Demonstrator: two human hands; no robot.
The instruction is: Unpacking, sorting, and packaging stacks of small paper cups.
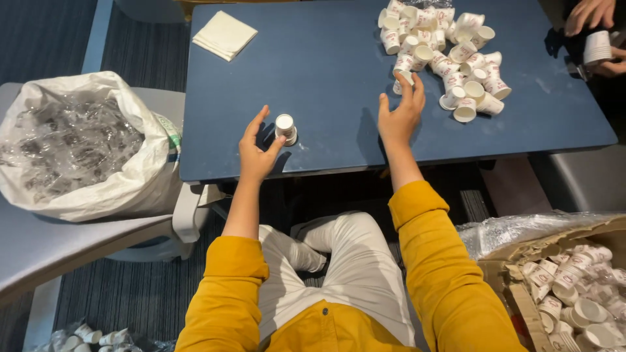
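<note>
On the table: napkins at far left, cup pile at far right, cup stack near the front edge. Sack on a chair left of the table; box of cups at right front.

Your left hand curls open just beside a small stack of paper cups upright on the blue bench. Your right hand reaches, fingers spread, touching a cup at the edge of the loose cup pile.
</note>
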